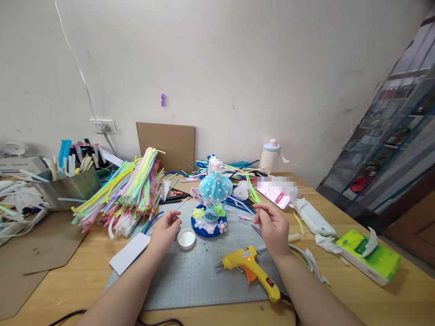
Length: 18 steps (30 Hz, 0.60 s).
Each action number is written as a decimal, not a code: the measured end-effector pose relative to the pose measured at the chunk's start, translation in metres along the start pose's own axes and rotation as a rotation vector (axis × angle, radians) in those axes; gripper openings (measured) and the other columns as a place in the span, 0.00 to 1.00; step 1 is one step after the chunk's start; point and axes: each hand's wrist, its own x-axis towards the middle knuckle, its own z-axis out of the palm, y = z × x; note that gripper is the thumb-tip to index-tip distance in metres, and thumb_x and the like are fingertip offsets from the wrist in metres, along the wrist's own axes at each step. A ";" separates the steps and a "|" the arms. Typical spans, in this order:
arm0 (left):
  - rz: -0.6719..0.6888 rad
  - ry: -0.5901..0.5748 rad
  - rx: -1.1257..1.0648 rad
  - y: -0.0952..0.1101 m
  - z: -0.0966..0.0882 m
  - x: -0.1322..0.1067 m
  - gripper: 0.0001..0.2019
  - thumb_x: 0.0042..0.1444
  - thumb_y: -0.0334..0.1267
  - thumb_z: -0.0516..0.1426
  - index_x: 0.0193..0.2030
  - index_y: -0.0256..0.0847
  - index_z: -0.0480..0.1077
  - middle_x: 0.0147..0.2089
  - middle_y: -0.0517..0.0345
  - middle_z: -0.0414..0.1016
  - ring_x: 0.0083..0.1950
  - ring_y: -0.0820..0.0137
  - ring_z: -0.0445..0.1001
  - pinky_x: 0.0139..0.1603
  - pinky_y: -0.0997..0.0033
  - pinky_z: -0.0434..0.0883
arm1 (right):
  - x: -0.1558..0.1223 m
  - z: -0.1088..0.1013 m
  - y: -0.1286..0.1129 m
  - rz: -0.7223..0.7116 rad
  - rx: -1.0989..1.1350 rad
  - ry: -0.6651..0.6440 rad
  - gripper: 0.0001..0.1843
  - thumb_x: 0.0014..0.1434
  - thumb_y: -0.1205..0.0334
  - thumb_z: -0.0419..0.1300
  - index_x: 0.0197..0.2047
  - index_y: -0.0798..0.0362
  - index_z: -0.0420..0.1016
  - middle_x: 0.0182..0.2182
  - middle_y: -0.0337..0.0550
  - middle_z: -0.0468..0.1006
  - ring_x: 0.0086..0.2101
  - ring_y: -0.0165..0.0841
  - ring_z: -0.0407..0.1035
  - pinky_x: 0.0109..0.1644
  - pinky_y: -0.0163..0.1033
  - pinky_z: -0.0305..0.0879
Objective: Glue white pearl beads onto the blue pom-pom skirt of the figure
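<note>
My left hand (166, 228) is closed in a pinch left of a small round white-rimmed lid (186, 238). A thin dark line shows near its fingertips; I cannot tell whether they hold it. With fingers curled together, my right hand (273, 225) hovers on the other side; anything in its pinch is too small to make out. Between the hands stands a pipe-cleaner ornament with a light-blue, white-dotted mushroom cap (215, 188) and a dark-blue round base (209, 233) bearing flowers. A yellow hot glue gun (253, 267) lies in front of my right hand, its small light glowing orange.
A grey cutting mat (190, 285) covers the middle of the wooden table. Bundled pipe cleaners (136, 185) and a metal tin (70, 188) stand left. Rightward are a phone (273, 194), a bottle (269, 156) and a green tissue pack (369, 256). A black cord (163, 322) crosses the front.
</note>
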 end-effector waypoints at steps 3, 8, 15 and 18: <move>0.013 0.009 -0.015 0.001 0.000 0.000 0.09 0.56 0.35 0.59 0.43 0.36 0.69 0.32 0.63 0.70 0.32 0.73 0.71 0.35 0.68 0.72 | 0.000 -0.001 0.000 -0.007 -0.002 -0.004 0.09 0.61 0.61 0.55 0.37 0.52 0.76 0.18 0.33 0.70 0.19 0.29 0.62 0.22 0.34 0.56; 0.014 0.012 -0.020 -0.001 0.003 0.000 0.10 0.55 0.37 0.59 0.42 0.37 0.68 0.31 0.62 0.69 0.30 0.72 0.71 0.32 0.69 0.69 | 0.002 -0.002 0.004 -0.008 -0.015 -0.009 0.09 0.63 0.59 0.56 0.38 0.54 0.75 0.18 0.31 0.69 0.19 0.26 0.61 0.22 0.33 0.56; 0.032 0.017 -0.027 0.002 0.003 -0.002 0.16 0.44 0.43 0.58 0.40 0.39 0.69 0.29 0.62 0.70 0.30 0.68 0.72 0.30 0.69 0.67 | 0.004 -0.004 0.008 -0.013 -0.029 -0.017 0.15 0.65 0.51 0.57 0.39 0.56 0.74 0.19 0.30 0.69 0.18 0.25 0.62 0.22 0.32 0.59; 0.031 0.026 -0.031 0.005 0.003 -0.002 0.16 0.43 0.43 0.59 0.39 0.39 0.69 0.28 0.62 0.70 0.29 0.68 0.72 0.30 0.69 0.66 | 0.003 -0.004 0.009 -0.013 -0.035 -0.028 0.15 0.65 0.51 0.57 0.39 0.56 0.74 0.19 0.30 0.69 0.18 0.25 0.62 0.22 0.32 0.60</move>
